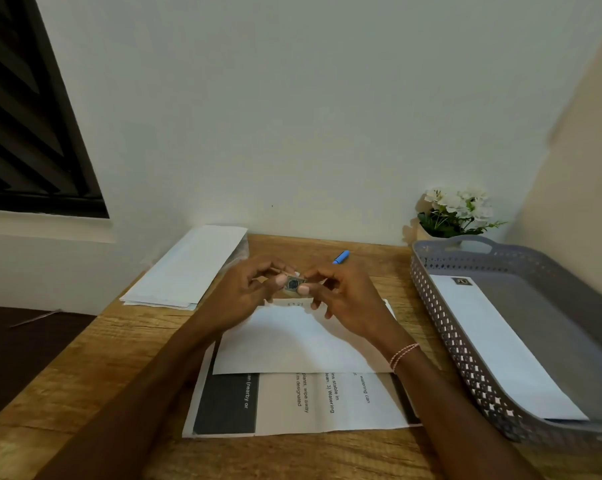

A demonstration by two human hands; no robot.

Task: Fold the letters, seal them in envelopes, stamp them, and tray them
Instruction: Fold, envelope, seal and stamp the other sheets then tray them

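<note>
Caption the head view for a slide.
Left hand and right hand pinch a stamp over an envelope; a stamped envelope lies in the grey tray.

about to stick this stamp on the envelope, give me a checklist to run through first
1. Stamp secure: pinched between left hand and right hand. ok
2. Stamp backing removed: too small to see. cannot tell
3. Envelope flat: lies under the hands on printed sheets. ok
4. Envelope sealed: flap not visible. cannot tell
5. Tray has room: one stamped envelope inside, bare floor beside it. ok
</note>
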